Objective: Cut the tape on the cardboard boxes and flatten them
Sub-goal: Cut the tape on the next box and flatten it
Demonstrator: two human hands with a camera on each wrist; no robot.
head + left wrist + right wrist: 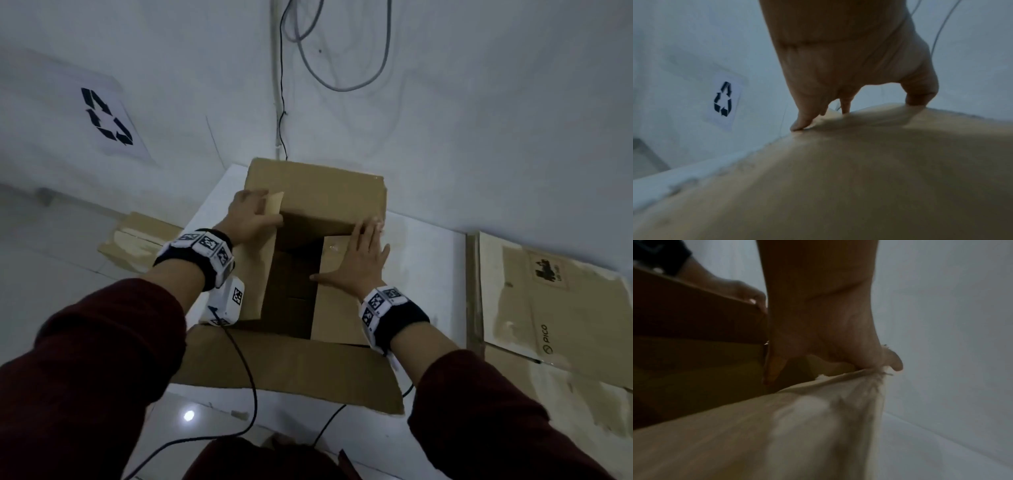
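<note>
The left hand (248, 217) is pressing, fingers extended, on the cardboard box's (318, 192) left flap. The right hand (359, 263) is lying flat, fingers spread, on the right flap, grasping nothing.

Open cardboard box (318, 192) on the surface (421, 246), against the wall. Left hand (251, 216) on its left flap, right hand (363, 263) on its right flap. Flattened cardboard (561, 308) lies right; another piece (137, 236) lies left.

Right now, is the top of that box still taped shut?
No, the box stands open, both hands resting on its side flaps.
</note>
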